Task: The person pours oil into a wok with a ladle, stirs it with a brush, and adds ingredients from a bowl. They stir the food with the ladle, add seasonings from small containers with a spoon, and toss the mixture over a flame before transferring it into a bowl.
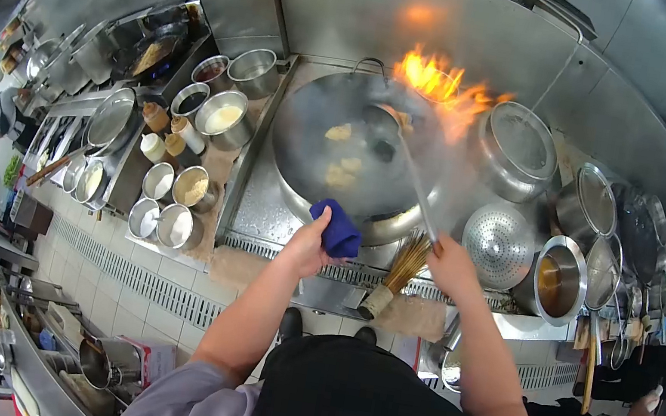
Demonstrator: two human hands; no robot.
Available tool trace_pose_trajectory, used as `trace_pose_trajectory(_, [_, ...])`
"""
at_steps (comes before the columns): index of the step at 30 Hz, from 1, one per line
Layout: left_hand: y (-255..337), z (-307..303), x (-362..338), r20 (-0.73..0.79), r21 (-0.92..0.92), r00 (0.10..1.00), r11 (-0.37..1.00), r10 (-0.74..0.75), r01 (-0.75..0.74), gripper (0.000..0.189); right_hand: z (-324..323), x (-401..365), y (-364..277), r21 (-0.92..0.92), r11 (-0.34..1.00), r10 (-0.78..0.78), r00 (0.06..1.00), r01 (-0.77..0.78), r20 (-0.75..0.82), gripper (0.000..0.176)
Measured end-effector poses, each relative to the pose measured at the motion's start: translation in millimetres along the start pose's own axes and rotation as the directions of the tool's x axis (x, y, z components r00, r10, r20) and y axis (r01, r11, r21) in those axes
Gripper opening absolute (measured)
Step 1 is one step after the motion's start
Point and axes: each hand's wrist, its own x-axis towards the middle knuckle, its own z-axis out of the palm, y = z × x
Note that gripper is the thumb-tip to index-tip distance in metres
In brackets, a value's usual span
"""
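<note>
Wok station, head view.

- Left hand [308, 246]: closed around a folded blue cloth [338, 228], which is pressed against the near rim of the wok [319, 132].
- Right hand [452, 266]: closed on the end of a long ladle [417, 185]. The handle slants up and left, and the bowl end sits inside the wok, partly veiled by smoke.
- Wok: large, dark and round, set in the well of the steel bench [258, 214]. It holds several pale yellow food pieces [340, 173], scattered about the middle.
- Flames [438, 81]: orange, rising at the far right rim of the wok.
- Bamboo brush [398, 272]: lies tilted on the bench front, between the two hands.
- Perforated skimmer [500, 245]: lies just right of the wok.
- Steel pot [521, 151]: stands behind the skimmer, near the flames.
- Pot of brown liquid [556, 283]: stands right of the skimmer.
- Seasoning containers [193, 184]: a cluster of round steel bowls left of the wok, some with pale contents.
- Another person's sleeve [649, 415]: at the far right edge, well apart.
</note>
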Motion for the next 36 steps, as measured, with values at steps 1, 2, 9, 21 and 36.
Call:
trace_pose_trajectory(1, [0.9, 3.6, 3.4, -0.004, -0.003, 1.000, 1.000, 0.001, -0.001, 0.048, 10.6, 9.5, -1.4, 0.019, 0.996, -0.087, 0.993, 0.089, -0.075, 0.020])
trace_pose_trajectory(2, [4.8, 6.7, 7.7, -0.114, -0.042, 0.993, 0.999, 0.009, -0.014, 0.046, 10.2, 11.6, -12.8, 0.020, 0.995, -0.092, 0.993, 0.094, -0.073, 0.020])
trace_pose_trajectory(9, [0.1, 0.6, 77.9, -0.315, -0.241, 0.941, 0.969, -0.128, 0.051, 0.026, -52.1, -32.6, -35.8, 0.242, 0.910, 0.240, 0.902, -0.338, 0.360, 0.015])
trace_pose_trajectory(21, [-4.6, 22.6, 19.9, -0.199, -0.252, 0.980, 0.967, -0.022, -0.030, 0.023, -36.3, -79.2, -69.4, -0.187, 0.981, 0.055, 0.998, -0.056, -0.009, 0.039])
trace_pose_trajectory(36, [6.1, 9.3, -2.9, -0.192, -0.194, 0.981, 0.981, -0.038, 0.000, 0.017, -67.6, -75.3, -82.1, -0.443, 0.895, -0.011, 0.995, 0.052, 0.095, 0.047])
